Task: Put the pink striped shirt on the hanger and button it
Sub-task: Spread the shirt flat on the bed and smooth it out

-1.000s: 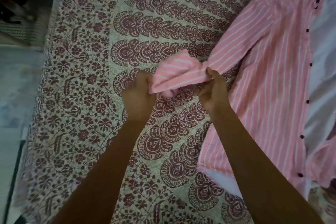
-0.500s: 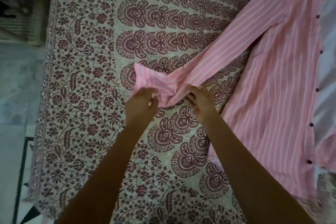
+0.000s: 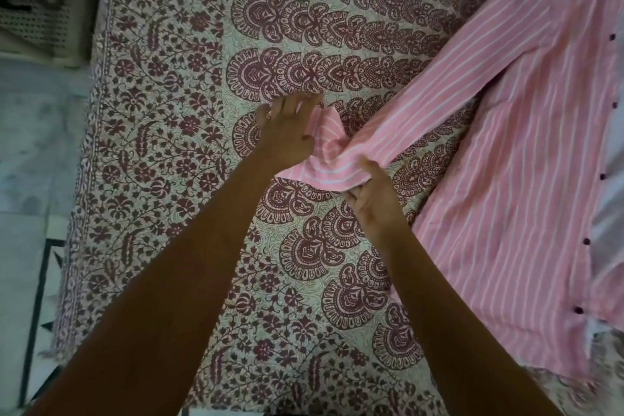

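Observation:
The pink striped shirt (image 3: 520, 186) lies spread on the bed at the right, front open, with dark buttons (image 3: 587, 241) down its edge. Its left sleeve (image 3: 425, 105) stretches diagonally toward the middle of the bed. The cuff (image 3: 326, 154) is bunched between my hands. My left hand (image 3: 287, 132) lies over the cuff's far end, fingers spread, thumb pinching the fabric. At the near side of the cuff, my right hand (image 3: 374, 203) grips the sleeve from below. No hanger is in view.
A maroon and cream patterned bedspread (image 3: 189, 152) covers the bed; its left edge (image 3: 91, 152) drops to a pale tiled floor (image 3: 30, 145). A white perforated object (image 3: 40, 24) stands at the top left. White cloth (image 3: 613, 213) shows at the right edge.
Both hands have drawn the sleeve cuff down onto the bedspread. My left hand has slid over the cuff's end and flattened out. The sleeve now lies straighter.

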